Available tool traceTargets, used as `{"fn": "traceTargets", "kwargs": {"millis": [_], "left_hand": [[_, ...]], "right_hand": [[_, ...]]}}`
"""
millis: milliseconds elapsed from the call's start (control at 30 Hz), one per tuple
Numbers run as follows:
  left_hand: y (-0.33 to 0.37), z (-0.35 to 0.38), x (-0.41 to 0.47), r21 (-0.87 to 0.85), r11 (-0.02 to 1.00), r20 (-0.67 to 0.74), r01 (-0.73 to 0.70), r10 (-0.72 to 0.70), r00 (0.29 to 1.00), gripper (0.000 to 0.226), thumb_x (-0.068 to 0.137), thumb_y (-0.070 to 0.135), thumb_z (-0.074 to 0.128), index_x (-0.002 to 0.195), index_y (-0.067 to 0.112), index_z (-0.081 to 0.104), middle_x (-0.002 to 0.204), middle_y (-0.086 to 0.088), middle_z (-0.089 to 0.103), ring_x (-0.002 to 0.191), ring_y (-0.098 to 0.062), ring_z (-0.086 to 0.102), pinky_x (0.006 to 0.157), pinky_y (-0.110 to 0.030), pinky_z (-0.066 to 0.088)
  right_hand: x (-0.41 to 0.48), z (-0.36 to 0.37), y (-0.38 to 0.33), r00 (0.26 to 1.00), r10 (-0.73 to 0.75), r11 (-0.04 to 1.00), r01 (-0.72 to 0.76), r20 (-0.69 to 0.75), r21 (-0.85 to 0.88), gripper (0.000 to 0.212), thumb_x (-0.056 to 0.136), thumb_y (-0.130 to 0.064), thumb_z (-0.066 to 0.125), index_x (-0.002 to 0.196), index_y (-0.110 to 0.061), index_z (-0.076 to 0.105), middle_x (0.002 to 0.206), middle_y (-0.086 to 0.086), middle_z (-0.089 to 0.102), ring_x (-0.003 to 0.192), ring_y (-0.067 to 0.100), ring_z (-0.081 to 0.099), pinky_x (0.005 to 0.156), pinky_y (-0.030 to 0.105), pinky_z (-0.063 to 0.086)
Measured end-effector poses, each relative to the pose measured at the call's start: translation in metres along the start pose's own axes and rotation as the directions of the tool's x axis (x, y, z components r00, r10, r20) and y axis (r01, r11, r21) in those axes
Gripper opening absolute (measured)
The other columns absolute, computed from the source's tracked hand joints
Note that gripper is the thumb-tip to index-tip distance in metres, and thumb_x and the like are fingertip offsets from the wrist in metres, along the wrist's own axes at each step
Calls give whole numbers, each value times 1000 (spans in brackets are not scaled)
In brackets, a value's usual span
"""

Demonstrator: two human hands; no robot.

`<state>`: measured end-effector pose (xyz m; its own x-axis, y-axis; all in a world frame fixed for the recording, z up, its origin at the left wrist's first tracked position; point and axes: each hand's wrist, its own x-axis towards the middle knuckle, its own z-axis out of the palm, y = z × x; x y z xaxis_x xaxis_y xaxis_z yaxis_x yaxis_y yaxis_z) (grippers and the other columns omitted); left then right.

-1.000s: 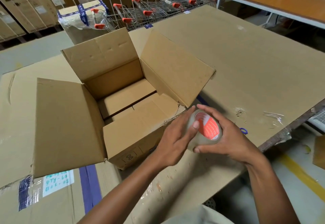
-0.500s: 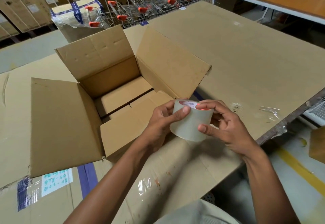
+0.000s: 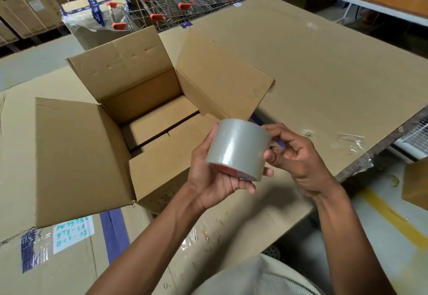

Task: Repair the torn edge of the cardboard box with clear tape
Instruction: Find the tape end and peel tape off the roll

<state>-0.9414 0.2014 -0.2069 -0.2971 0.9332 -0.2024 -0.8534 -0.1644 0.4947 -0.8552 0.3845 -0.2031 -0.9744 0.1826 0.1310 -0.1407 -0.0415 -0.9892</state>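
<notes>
While the left grip (image 3: 215, 179) is curling round the roll (image 3: 238, 150) from below, holding it up over the near right corner of the box (image 3: 148, 132), the right grip (image 3: 298, 160) is pinching at the roll's side with bent fingers, probably hunting for the tape end. Can't tell if it's got the end.

What I'm worrying about: clear tape is hiding its own end, so a nail could split off a sliver, or a pulled strip could end up folding onto itself.

Counting: one roll, one box sitting on the tabletop (image 3: 324, 74) with four flaps open, two grips. The tear itself isn't showing.
</notes>
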Motion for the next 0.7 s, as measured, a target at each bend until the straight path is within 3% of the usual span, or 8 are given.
{"fn": "traceTargets", "kwargs": {"millis": [67,167,233,300,367,533,633,700], "left_hand": [[-1,2,1,167,985,-70,39,-27,997,73,104,64,27,151,10,44,133,-27,58,99,-49,68,69,-53,62],[2,6,-2,487,873,-294,15,147,944,65,105,63,33,143,15,55,128,-22,68,103,-46,72,79,-61,61],[5,9,-5,534,845,-261,-32,201,944,65,98,65,43,145,21,52,134,-18,66,113,-45,69,89,-65,57],[7,17,-7,611,791,-261,-36,245,934,57,93,51,60,141,23,55,133,-16,64,109,-42,71,86,-59,60],[8,23,-5,593,805,-350,-28,289,891,56,86,43,71,133,15,63,124,-14,66,101,-37,74,80,-49,63],[12,28,-6,536,840,-424,-82,352,834,56,85,45,73,126,6,68,106,-17,68,76,-30,73,63,-34,60],[18,36,-8,554,828,-426,-89,373,824,48,95,47,65,118,6,70,86,-16,69,61,-28,69,55,-31,55],[22,42,-8,515,854,-449,-81,348,823,49,99,50,56,117,7,71,84,-18,67,55,-29,66,50,-30,52]], "right_hand": [[-1,1,-3,999,-4,998,7,-41,64,51,65,-55,91,96,-19,76,112,5,66,101,23,60,79,38,52],[-1,5,-12,992,45,986,-26,-115,162,39,60,-46,93,83,-19,75,85,1,69,82,16,62,69,28,50],[0,11,-14,977,77,991,-53,-200,121,29,62,-40,87,74,-19,72,78,1,68,76,16,63,67,31,49],[2,16,-16,965,97,992,-74,-244,104,29,65,-40,86,76,-17,73,80,5,70,77,21,66,69,37,52],[3,20,-18,968,106,992,-88,-226,91,35,66,-41,85,82,-13,74,85,8,72,79,21,67,70,38,54],[1,23,-19,977,132,988,-116,-166,98,48,68,-42,84,102,-9,73,90,7,73,80,18,68,61,28,55],[2,21,-20,992,113,975,-101,-54,198,44,76,-24,85,113,-5,71,100,12,74,90,21,69,74,28,57],[2,22,-25,997,81,968,-75,-15,239,43,77,-23,80,114,-4,71,101,12,75,92,21,69,78,26,54]]}}
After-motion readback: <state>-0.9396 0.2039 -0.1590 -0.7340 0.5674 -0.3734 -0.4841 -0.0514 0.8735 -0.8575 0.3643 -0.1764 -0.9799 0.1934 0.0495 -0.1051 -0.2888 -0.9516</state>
